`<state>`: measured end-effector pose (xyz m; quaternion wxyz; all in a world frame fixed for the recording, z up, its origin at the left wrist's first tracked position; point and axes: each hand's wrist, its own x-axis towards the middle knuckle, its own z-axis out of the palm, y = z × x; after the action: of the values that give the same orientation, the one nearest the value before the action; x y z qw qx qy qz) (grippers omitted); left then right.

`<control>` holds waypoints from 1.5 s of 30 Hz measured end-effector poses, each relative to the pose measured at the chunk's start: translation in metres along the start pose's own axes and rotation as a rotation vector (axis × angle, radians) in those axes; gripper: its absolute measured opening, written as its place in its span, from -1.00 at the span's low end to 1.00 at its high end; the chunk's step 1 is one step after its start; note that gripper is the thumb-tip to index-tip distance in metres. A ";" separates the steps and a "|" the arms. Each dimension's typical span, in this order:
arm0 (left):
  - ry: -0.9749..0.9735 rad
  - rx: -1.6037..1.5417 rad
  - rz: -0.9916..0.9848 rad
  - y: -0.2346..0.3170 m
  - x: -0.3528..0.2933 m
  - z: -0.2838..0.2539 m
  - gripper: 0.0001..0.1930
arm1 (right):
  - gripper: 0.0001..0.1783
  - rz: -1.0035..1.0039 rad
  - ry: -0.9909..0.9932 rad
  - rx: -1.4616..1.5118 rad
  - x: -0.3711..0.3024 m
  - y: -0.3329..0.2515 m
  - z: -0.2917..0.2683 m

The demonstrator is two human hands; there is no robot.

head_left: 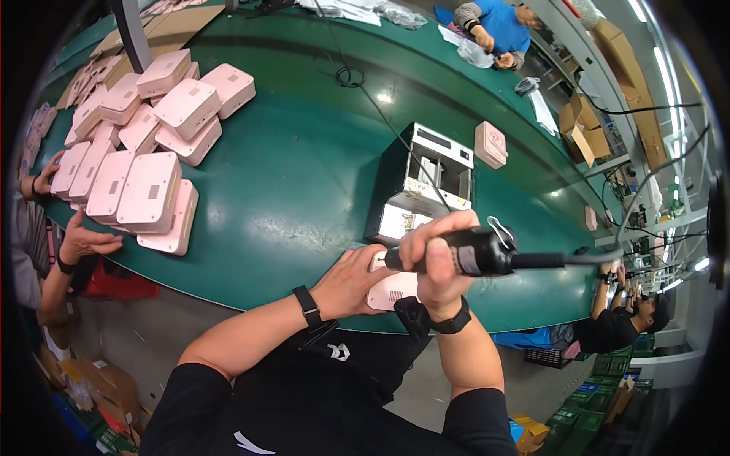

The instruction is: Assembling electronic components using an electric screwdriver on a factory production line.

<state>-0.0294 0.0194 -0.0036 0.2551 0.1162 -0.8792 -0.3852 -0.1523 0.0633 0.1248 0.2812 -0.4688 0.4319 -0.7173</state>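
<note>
A small pink plastic case (391,295) with a vent grille lies at the near edge of the green bench, right in front of me. My left hand (346,283) holds it from the left, with the fingers over its upper edge. In my right hand (439,258) is a black electric screwdriver (480,251), its cable running off to the right. The driver's tip points left, over the top of the case near my left fingertips; whether it touches a screw I cannot tell. Just beyond stands a black-and-white screw feeder (418,199), partly behind my right hand.
Pink cases (186,106) are piled at the left, where another person's hands (85,239) reach in. One pink case (490,144) sits beyond the feeder. A thin black cable (372,99) hangs across the bench (289,175). More people work far right and across.
</note>
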 end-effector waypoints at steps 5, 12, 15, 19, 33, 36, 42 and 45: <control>-0.043 0.046 0.040 0.003 -0.006 -0.018 -0.19 | -0.74 0.050 0.056 -0.007 0.012 -0.015 -0.015; 0.010 0.051 -0.104 0.002 -0.022 -0.032 -0.14 | -0.79 -0.156 0.233 -0.063 0.028 -0.031 -0.041; 0.029 0.059 -0.125 0.004 -0.018 -0.030 -0.14 | -0.78 -0.170 0.281 -0.118 0.035 -0.023 -0.046; 0.046 0.050 -0.148 0.002 -0.015 -0.029 -0.14 | -0.79 -0.034 0.258 -0.131 0.036 -0.021 -0.051; 0.047 0.036 -0.139 -0.002 -0.013 -0.029 -0.10 | -0.63 -0.025 0.191 -0.073 -0.044 -0.048 -0.063; 0.044 0.033 -0.140 -0.002 -0.012 -0.027 -0.11 | -0.60 -0.022 0.193 -0.063 -0.050 -0.041 -0.065; 0.052 0.063 -0.134 -0.004 -0.010 -0.026 -0.12 | -0.57 0.018 0.179 -0.074 -0.056 -0.025 -0.065; 0.065 0.079 -0.136 -0.003 -0.009 -0.029 -0.13 | -0.57 0.039 0.169 -0.059 -0.056 -0.024 -0.065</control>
<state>-0.0058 0.0032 0.0074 0.2521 0.1983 -0.8749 -0.3628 -0.1892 0.1431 0.1095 0.2436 -0.4061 0.4844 -0.7356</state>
